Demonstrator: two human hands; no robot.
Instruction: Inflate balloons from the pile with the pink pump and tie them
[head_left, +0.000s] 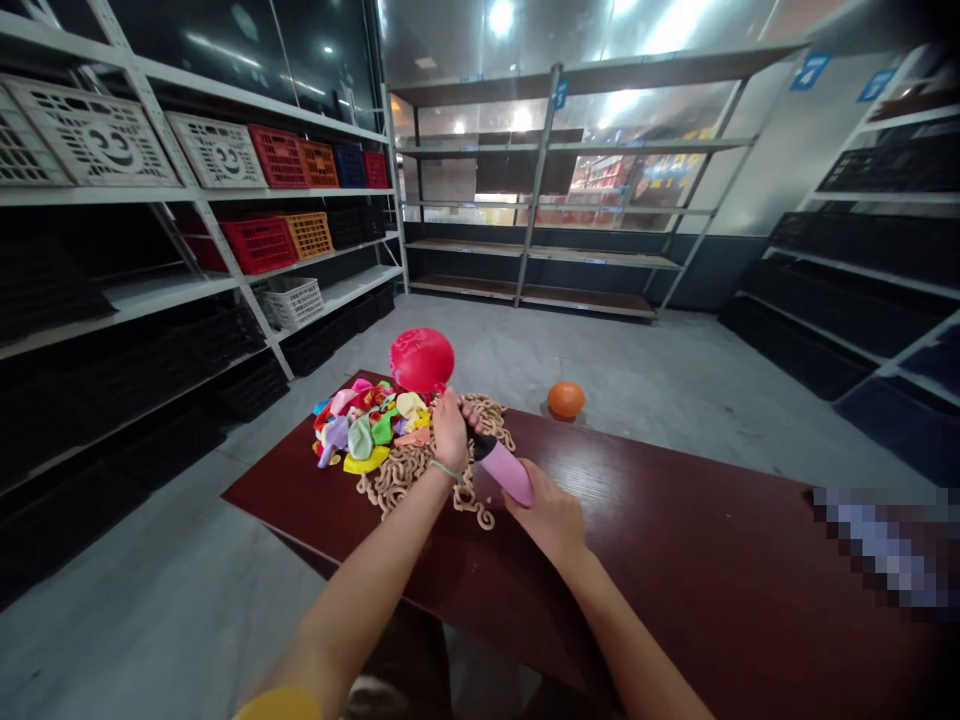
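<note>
My left hand (451, 432) is closed at the neck of an inflated red balloon (421, 360), which stands up beyond the fingers. My right hand (551, 512) is wrapped round the pink body of a hand pump (505, 471); its black end points at my left hand, and the nozzle is hidden by the fingers. Under and left of my left hand lies a pile of tan, curly cord-like pieces (397, 478). A heap of deflated balloons (360, 435) in many colours is beside it on the dark red table (645, 520).
An orange balloon (565, 400) is on the floor beyond the table's far edge. Shelves with crates (259, 240) line the left side, a metal rack (536, 190) stands at the back, and more shelves are on the right. A blurred patch covers something at the table's right end.
</note>
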